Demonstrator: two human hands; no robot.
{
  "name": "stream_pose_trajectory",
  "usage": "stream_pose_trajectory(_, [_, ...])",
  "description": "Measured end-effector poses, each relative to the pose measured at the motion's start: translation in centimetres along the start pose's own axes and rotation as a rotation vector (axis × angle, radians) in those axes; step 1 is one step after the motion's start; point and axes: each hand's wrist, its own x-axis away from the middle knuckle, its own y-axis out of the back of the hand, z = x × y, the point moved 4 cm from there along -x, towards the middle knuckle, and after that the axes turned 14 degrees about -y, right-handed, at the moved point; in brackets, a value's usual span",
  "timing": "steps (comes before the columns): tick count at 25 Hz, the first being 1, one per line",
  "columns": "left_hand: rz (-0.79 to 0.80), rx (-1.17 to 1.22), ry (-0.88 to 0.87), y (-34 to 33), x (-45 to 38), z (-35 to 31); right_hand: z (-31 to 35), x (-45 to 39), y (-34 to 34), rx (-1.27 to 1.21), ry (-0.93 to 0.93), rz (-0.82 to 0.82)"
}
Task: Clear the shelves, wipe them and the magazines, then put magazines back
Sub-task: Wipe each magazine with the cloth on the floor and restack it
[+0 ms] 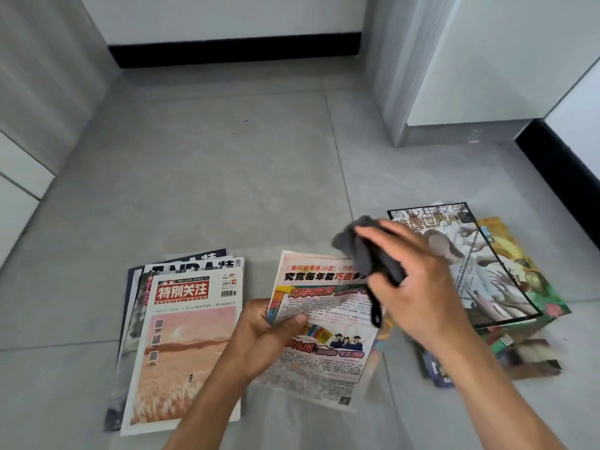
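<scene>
Fingers of the right hand (418, 284) are curled round a grey cloth (363, 245), which is bunched under the palm and pressed onto the upper right corner of a magazine (324, 336). A dark loop of the cloth hangs down past the heel of the hand onto the page. The same magazine is pinched at its left edge by the left hand (266, 336), thumb on top of the cover and the other fingers hidden beneath it. The magazine is held between the two hands, tilted slightly, its lower part blurred.

On its cover a black headline in Chinese characters is printed across the top, partly covered by the cloth; smaller text blocks and a picture of figures in graduation caps are seen lower down, too small to be read.

Just to the left, a fanned pile of magazines (181, 345) lies on the grey tiled floor (211, 177). Its top cover carries a red block with 特别关注, "SPECIAL FOCUS" and "2024 11", above a pale pink landscape; the issue beneath shows large letters, seemingly "NBA", with most of it covered.

To the right, behind the right hand and forearm, a second heap of magazines (506, 280) is spread on the floor. Its top cover is black-bordered with a pale figure and reaching hands; the title is blurred and partly hidden. The lowest items of this heap are smeared and hard to make out.
</scene>
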Motion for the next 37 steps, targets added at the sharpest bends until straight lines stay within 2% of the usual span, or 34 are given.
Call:
stream_pose_trajectory(2, [-0.014,-0.012,0.021,0.6,0.4,-0.5,-3.0,-0.2,1.3,0.019,-0.128,-0.024])
stream_pose_trajectory(4, [-0.022,-0.063,0.032,1.1,0.5,-0.3,-3.4,0.1,1.1,0.052,-0.142,-0.024])
stream_pose_trajectory(8, [0.168,-0.342,-0.028,-0.1,-0.2,0.0,2.5,1.2,-2.3,0.013,0.078,0.006])
stream_pose_trajectory(10, [0.185,-0.314,-0.12,-1.6,-0.4,-0.9,6.0,1.8,-3.7,-0.093,0.211,0.006])
stream_pose_trajectory(11, [0.1,-0.202,-0.104,-1.9,-0.3,-1.3,6.9,1.8,-3.7,-0.183,0.22,-0.019])
stream_pose_trajectory(13, [-0.193,-0.018,-0.004,-1.2,-0.5,-1.7,6.2,1.7,-2.5,-0.363,0.115,-0.176])
stream_pose_trajectory(15, [-0.473,0.154,0.164,-0.1,-0.7,-1.2,3.5,2.3,-1.6,-0.383,-0.028,-0.329])
stream_pose_trajectory(16, [-0.55,0.258,0.242,0.1,-0.9,-1.0,2.4,3.0,-2.0,-0.361,-0.081,-0.319])
stream_pose_trajectory(18, [-0.608,0.414,0.301,-0.7,-1.3,-1.6,1.7,4.6,-4.1,-0.312,-0.11,-0.116])
stream_pose_trajectory(20, [-0.623,0.465,0.28,-1.8,-1.4,-2.7,2.1,6.4,-6.7,-0.187,-0.072,0.133])
stream_pose_trajectory(21, [-0.639,0.48,0.269,-2.1,-1.4,-3.0,2.1,7.0,-7.5,-0.061,-0.024,0.189])
stream_pose_trajectory(23, [-0.655,0.492,0.312,-2.2,-1.3,-2.8,1.6,7.1,-7.9,0.254,0.074,0.165])
stream_pose_trajectory(25, [-0.619,0.551,0.403,-2.9,-1.2,-2.3,1.2,6.2,-7.5,0.433,0.082,0.088])
stream_pose_trajectory(27, [-0.565,0.643,0.411,-3.7,-1.1,-2.6,0.7,5.2,-7.0,0.442,0.059,0.011])
stream_pose_trajectory(29, [-0.434,0.526,0.303,-3.2,-1.0,-2.4,-0.1,4.2,-6.0,0.394,0.056,0.004])
stream_pose_trajectory(30, [-0.333,0.346,0.224,-2.4,-0.8,-2.2,-0.5,3.6,-5.0,0.348,0.057,0.026])
stream_pose_trajectory(31, [-0.267,0.114,0.157,-1.0,-0.6,-1.9,-1.1,2.9,-3.8,0.263,0.05,0.076])
stream_pose_trajectory(33, [-0.307,-0.263,0.04,2.2,-0.4,-1.8,-2.3,1.7,-1.2,0.035,0.025,0.24])
stream_pose_trajectory(35, [-0.263,-0.306,-0.1,4.1,-0.5,-2.3,-3.4,1.0,0.6,-0.094,-0.03,0.41])
stream_pose_trajectory(37, [-0.014,-0.175,-0.132,4.1,-1.0,-2.5,-3.9,0.6,1.4,-0.094,-0.05,0.48])
